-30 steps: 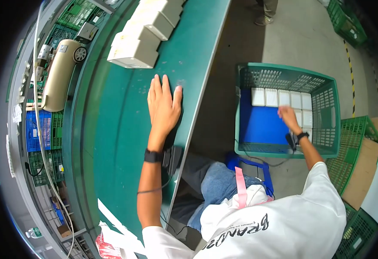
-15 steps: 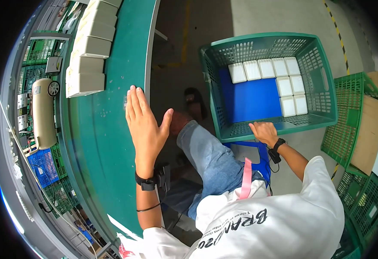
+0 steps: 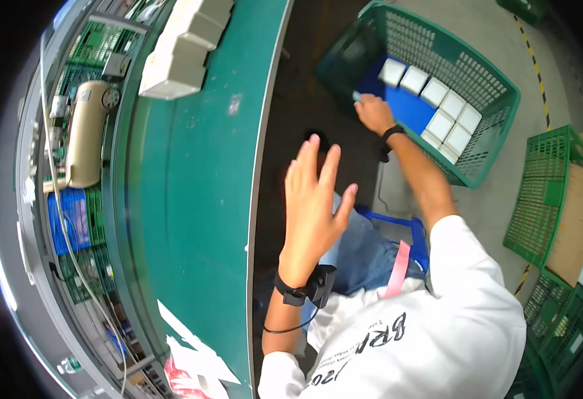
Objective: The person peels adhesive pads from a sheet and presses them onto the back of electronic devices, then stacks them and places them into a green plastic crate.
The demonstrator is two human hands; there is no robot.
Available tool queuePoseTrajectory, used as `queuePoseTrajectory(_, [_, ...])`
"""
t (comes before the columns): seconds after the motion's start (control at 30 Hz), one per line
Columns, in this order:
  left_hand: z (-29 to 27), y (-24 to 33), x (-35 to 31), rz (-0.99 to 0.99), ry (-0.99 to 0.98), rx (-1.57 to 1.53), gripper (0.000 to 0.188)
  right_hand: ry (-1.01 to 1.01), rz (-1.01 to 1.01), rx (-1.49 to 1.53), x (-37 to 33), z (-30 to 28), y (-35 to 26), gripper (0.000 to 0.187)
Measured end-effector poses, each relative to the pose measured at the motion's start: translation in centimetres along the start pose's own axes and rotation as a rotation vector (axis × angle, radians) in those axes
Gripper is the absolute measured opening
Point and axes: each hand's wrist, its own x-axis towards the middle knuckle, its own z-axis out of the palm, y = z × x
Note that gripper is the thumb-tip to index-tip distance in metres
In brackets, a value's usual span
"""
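My right hand (image 3: 374, 114) is closed on the near rim of a green plastic crate (image 3: 494, 143), which sits at an angle on the right. Inside the crate, several white rectangular boxes (image 3: 440, 125) lie along its far and right sides on a blue bottom (image 3: 408, 113). My left hand (image 3: 312, 206) hangs in the air just right of the table edge, its fingers spread with nothing in them. More white boxes (image 3: 178, 70) stand in a row on the green table (image 3: 191, 199), at its far left.
White paper and a red-and-white wrapper (image 3: 195, 372) lie at the table's near end. A blue stool (image 3: 414, 233) stands by my legs. Stacked green crates (image 3: 537, 193) and cardboard (image 3: 574, 219) are on the right. A beige tank (image 3: 86, 136) lies beyond the table's left side.
The crate has turned and shifted away, with my right hand further left and forward on its rim. My left hand has moved right, off the table. The view has shifted too.
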Motion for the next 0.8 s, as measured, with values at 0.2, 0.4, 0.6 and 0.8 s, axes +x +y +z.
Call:
queuePoseTrajectory(0.2, [5.5, -5.0, -7.1, -0.305, -0.059, -0.278, 0.045, -0.31, 0.204, -0.051, -11.1, -6.4, 7.3, 0.048])
queuePoseTrajectory(0.4, [10.7, -2.9, -3.4, -0.35, -0.237, -0.578, 0.04, -0.263, 0.198, -0.158, -16.0, -8.9, 9.8, 0.048])
queuePoseTrajectory(0.6, [14.9, -3.3, -0.3, -0.306, -0.326, -0.54, 0.039, -0.553, 0.208, -0.033, -21.4, -11.6, 4.1, 0.043])
queuePoseTrajectory(0.8, [16.4, -5.1, -0.2, -0.417, -0.309, -0.511, 0.032, -1.189, 0.111, -0.102, -17.1, -4.4, 11.6, 0.049])
